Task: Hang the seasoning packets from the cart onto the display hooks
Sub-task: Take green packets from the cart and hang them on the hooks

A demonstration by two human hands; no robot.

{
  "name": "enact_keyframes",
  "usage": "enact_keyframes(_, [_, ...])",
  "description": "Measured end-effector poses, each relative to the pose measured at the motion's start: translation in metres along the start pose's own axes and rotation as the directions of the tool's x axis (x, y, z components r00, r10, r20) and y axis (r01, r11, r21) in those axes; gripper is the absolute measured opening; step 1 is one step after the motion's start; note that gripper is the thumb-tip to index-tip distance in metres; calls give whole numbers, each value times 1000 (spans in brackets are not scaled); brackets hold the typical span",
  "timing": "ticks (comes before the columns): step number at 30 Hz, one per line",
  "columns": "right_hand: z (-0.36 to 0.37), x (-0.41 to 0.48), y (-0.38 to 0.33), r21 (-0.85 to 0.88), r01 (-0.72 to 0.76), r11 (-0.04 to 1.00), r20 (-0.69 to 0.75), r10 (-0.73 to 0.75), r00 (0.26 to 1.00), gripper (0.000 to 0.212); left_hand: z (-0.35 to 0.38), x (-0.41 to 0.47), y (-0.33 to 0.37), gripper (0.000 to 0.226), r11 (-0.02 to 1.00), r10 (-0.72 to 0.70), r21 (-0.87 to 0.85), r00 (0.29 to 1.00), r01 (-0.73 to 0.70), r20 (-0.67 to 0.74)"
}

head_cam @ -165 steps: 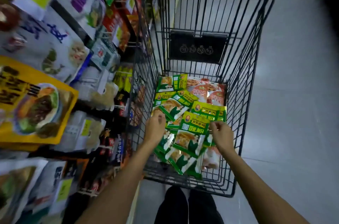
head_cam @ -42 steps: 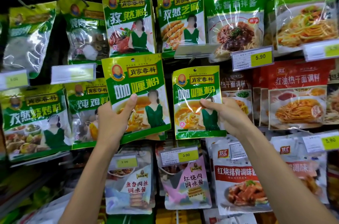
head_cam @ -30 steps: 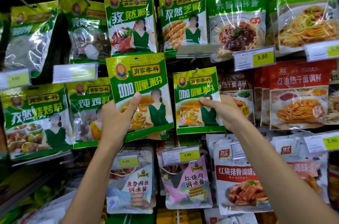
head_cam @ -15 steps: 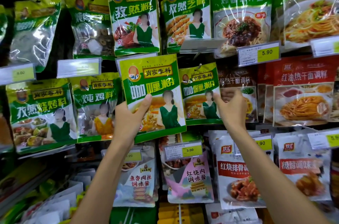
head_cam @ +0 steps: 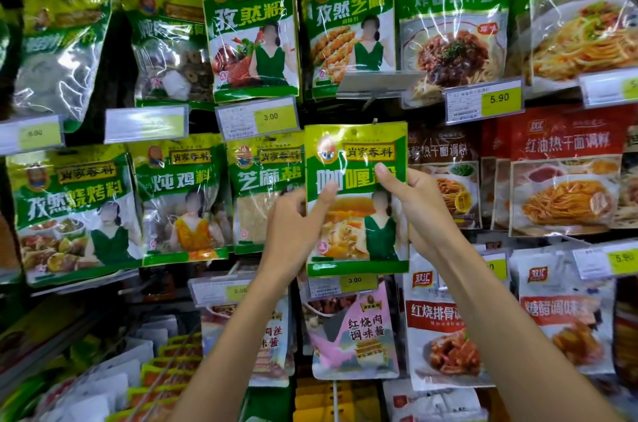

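A green and yellow curry seasoning packet (head_cam: 357, 214) is held flat against the display in the middle of the head view. My left hand (head_cam: 293, 224) pinches its left edge with thumb on the front. My right hand (head_cam: 419, 207) pinches its right edge the same way. The hole at the packet's top sits at a metal display hook (head_cam: 374, 121); whether it is threaded on I cannot tell. Any packet behind it is hidden. The cart is out of view.
Rows of hanging packets surround the spot: a sesame-salt packet (head_cam: 262, 193) just left, brown and red noodle-sauce packets (head_cam: 445, 179) right, cumin packets (head_cam: 252, 31) above. Price tags (head_cam: 257, 117) stick out on hook ends. Pink sauce packets (head_cam: 355, 335) hang below.
My left hand carried its packet right, in front of the hook where my right hand had hung the other one. My right hand came off that packet and now grips this one's right edge.
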State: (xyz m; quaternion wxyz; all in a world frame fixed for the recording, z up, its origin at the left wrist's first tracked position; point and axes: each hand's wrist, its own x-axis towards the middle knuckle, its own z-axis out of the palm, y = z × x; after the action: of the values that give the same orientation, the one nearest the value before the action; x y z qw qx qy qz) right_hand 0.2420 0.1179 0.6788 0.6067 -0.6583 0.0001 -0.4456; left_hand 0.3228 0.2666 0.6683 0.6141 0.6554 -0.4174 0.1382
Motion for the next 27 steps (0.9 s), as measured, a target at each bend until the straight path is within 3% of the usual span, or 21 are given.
enact_keyframes(2, [-8, 2, 3, 4, -23, 1000, -28, 23, 999, 35, -13, 8, 3, 30, 955, 230, 233, 952, -181, -201])
enact_keyframes(4, [-16, 4, 8, -11, -28, 1000, -34, 27, 999, 23, -28, 22, 9, 21, 807, 516, 507, 779, -303, -356])
enact_keyframes(6, [-21, 6, 9, -23, -26, 999, -38, 26, 999, 21, -36, 44, 14, 20, 628, 701, 719, 618, -297, -357])
enact_keyframes(7, [-22, 8, 8, -27, -28, 999, -47, 26, 999, 23, -39, 55, 15, 23, 560, 746, 776, 585, -291, -319])
enact_keyframes(10, [-25, 16, 3, -56, -8, 998, -55, 5, 998, 27, -44, 82, 13, 33, 445, 762, 859, 611, -252, -215])
enact_keyframes(13, [-24, 23, -4, -96, 3, 995, -44, -7, 999, 30, -44, 95, 3, 37, 419, 740, 872, 652, -254, -166])
enact_keyframes(18, [-27, 37, -7, -129, 17, 991, -62, -25, 998, 47, -41, 100, -7, 33, 370, 787, 894, 597, -253, -157])
enact_keyframes(27, [-33, 42, -8, -146, -18, 989, -40, 12, 999, 30, -39, 105, -12, 32, 366, 813, 895, 555, -255, -175])
